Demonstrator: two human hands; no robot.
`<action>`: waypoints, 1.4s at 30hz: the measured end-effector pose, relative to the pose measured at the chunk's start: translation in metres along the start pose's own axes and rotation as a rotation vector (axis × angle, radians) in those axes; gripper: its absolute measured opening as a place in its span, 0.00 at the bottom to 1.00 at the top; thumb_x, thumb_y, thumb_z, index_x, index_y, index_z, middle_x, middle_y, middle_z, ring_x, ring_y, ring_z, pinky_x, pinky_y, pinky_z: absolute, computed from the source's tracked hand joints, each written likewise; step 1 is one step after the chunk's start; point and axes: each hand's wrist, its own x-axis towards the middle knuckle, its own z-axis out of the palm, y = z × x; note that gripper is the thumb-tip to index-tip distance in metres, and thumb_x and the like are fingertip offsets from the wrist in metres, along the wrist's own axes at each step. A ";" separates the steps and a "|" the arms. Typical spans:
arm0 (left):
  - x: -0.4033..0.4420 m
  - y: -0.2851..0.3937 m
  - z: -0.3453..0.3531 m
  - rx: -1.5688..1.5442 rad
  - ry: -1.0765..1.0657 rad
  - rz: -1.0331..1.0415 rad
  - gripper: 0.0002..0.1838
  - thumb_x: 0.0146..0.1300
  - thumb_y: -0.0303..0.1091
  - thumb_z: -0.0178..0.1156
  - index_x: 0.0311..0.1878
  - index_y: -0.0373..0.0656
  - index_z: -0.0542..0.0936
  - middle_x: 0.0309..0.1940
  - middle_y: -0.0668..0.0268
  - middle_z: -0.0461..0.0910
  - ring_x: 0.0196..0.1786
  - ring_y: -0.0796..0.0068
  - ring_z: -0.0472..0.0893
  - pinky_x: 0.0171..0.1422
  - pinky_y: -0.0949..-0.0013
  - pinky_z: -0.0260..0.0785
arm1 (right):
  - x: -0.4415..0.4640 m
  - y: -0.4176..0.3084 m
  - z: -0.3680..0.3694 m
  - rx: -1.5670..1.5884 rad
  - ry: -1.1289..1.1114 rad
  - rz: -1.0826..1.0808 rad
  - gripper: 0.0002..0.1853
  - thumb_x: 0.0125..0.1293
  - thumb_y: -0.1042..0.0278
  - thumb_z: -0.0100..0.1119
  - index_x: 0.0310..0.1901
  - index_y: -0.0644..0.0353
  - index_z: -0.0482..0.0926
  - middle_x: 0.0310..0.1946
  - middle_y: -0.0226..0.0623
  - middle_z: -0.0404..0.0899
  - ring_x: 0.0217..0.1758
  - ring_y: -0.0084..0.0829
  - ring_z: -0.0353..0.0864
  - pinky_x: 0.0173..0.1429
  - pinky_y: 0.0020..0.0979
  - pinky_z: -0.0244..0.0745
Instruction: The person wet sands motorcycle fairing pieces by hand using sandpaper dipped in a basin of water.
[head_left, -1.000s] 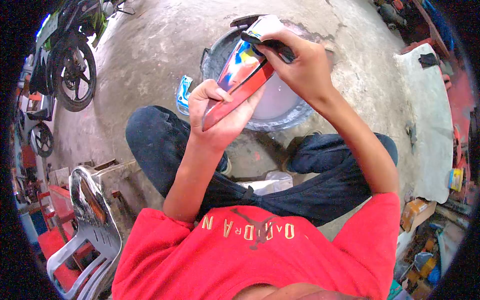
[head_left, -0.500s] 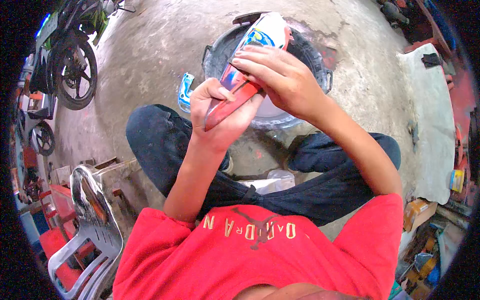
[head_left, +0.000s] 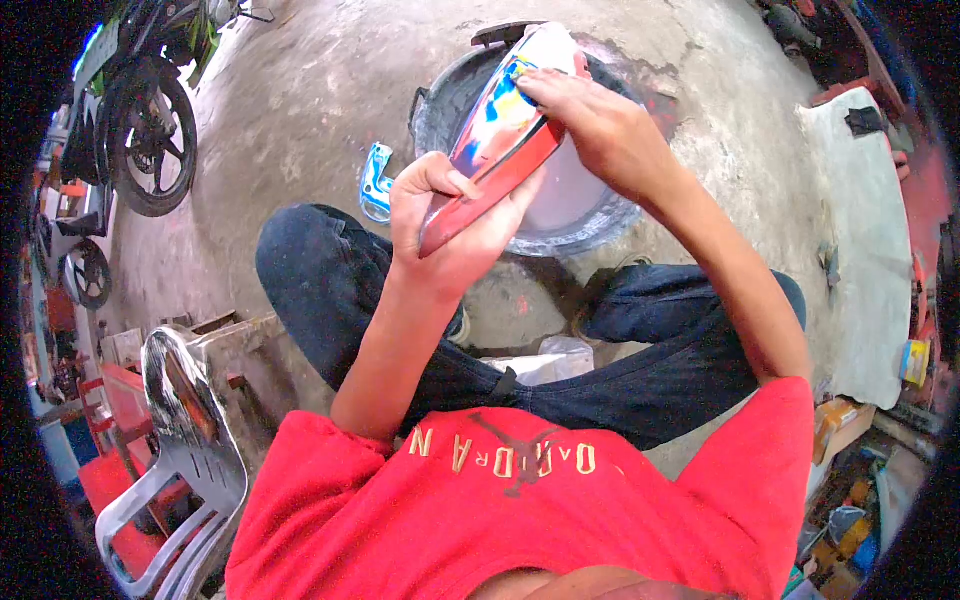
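Left hand (head_left: 462, 248): closed round the lower, tapered end of the panel (head_left: 495, 130), thumb across its top. Right hand (head_left: 610, 135): fingers laid on the painted face towards the upper end, thumb hidden; whether it grips, or has anything beneath the fingers, cannot be told. Panel: one, red, white, blue and yellow; tilted, held above the tub (head_left: 575, 240). Tub: grey, on the floor (head_left: 300, 130), cloudy liquid (head_left: 560, 200) inside. Piece (head_left: 375, 185): blue and white, on the floor, left of the tub. Handling note, by judgement: firm hold at the tapered end; flat fingers, light even pressure along the curve; panel best held over the tub.
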 end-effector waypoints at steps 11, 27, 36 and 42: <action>0.003 0.000 -0.002 -0.044 -0.037 0.068 0.46 0.34 0.23 0.49 0.68 0.25 0.63 0.70 0.43 0.67 0.77 0.49 0.61 0.87 0.49 0.35 | 0.007 -0.038 -0.009 -0.052 0.024 -0.113 0.22 0.67 0.67 0.51 0.62 0.61 0.76 0.59 0.50 0.80 0.65 0.42 0.80 0.69 0.40 0.74; 0.003 -0.001 0.002 -0.007 -0.032 0.070 0.48 0.33 0.25 0.50 0.69 0.24 0.62 0.71 0.44 0.66 0.78 0.49 0.60 0.87 0.49 0.33 | 0.005 -0.030 -0.009 -0.057 0.009 -0.048 0.23 0.66 0.74 0.50 0.63 0.61 0.75 0.62 0.48 0.78 0.67 0.41 0.77 0.72 0.40 0.71; 0.003 -0.001 0.000 0.029 0.016 0.101 0.47 0.33 0.25 0.49 0.68 0.24 0.64 0.70 0.44 0.67 0.78 0.50 0.61 0.87 0.50 0.36 | 0.004 -0.039 -0.011 -0.053 0.000 -0.079 0.24 0.66 0.74 0.50 0.64 0.62 0.74 0.62 0.47 0.78 0.67 0.41 0.78 0.71 0.40 0.71; -0.001 0.000 0.000 -0.033 -0.061 0.000 0.40 0.40 0.19 0.45 0.65 0.23 0.65 0.67 0.44 0.69 0.77 0.53 0.62 0.86 0.53 0.39 | 0.004 -0.003 -0.006 -0.126 -0.001 -0.040 0.23 0.67 0.70 0.50 0.64 0.62 0.74 0.62 0.45 0.79 0.66 0.40 0.79 0.72 0.41 0.71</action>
